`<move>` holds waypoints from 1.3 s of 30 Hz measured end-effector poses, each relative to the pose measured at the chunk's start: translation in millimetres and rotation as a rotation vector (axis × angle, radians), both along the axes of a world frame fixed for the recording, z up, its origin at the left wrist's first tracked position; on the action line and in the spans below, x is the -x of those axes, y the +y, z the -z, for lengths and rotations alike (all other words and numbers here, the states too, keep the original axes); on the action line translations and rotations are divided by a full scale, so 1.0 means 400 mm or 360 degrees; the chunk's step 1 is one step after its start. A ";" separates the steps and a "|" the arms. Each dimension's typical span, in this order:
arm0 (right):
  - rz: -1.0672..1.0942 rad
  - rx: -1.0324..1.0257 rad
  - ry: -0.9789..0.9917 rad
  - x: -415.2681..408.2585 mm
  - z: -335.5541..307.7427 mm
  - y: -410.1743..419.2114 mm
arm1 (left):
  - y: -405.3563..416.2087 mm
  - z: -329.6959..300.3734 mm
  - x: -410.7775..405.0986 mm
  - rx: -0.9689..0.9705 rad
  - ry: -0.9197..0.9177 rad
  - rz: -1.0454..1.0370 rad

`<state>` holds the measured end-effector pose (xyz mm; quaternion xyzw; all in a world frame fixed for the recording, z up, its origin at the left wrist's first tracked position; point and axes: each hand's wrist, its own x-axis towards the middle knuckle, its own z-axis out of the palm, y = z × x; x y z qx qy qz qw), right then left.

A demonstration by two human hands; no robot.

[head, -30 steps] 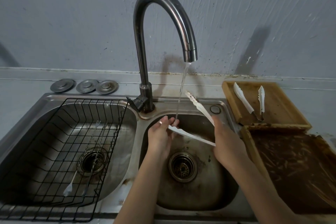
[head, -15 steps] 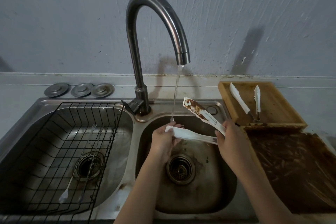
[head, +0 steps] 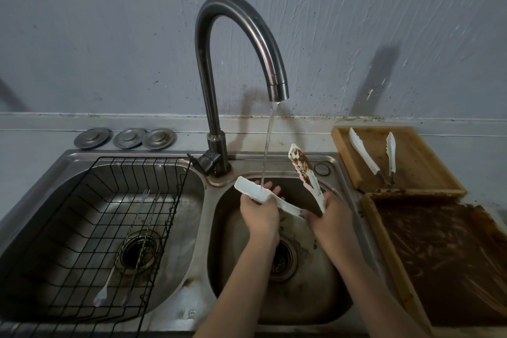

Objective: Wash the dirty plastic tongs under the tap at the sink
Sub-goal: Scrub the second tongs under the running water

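White plastic tongs (head: 285, 204) are held spread over the right sink basin (head: 310, 293). My right hand (head: 327, 214) grips them at the hinge end. One arm sticks up and back, smeared with brown sauce (head: 301, 164). My left hand (head: 259, 207) cups the other arm, whose white tip (head: 248, 188) lies under the stream of water (head: 267, 145) running from the curved steel tap (head: 236, 35).
A black wire rack (head: 115, 217) with thin utensils sits in the left basin. Three metal drain plugs (head: 124, 138) lie behind it. A wooden tray (head: 411, 173) at the right holds another pair of white tongs (head: 365, 155). In front, a second tray (head: 450, 261) is smeared brown.
The tongs have turned so the sauce-smeared face of the upper arm shows. My left hand has slid along the lower arm, whose tip now sticks out past the stream to the left.
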<state>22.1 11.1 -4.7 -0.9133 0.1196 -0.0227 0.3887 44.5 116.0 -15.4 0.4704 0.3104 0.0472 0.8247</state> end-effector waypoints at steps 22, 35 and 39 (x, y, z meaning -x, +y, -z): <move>-0.0234 -0.0995 -0.0094 -0.023 -0.033 0.020 | 0.042 -0.038 0.042 -0.0082 -0.0336 0.0593; -0.0389 -0.0242 -0.0262 -0.057 -0.036 0.137 | 0.136 -0.040 0.047 0.0078 -0.0156 0.0434; -0.0392 -0.0019 -0.0267 -0.064 -0.031 0.148 | 0.142 -0.030 0.050 -0.0004 -0.0157 0.0547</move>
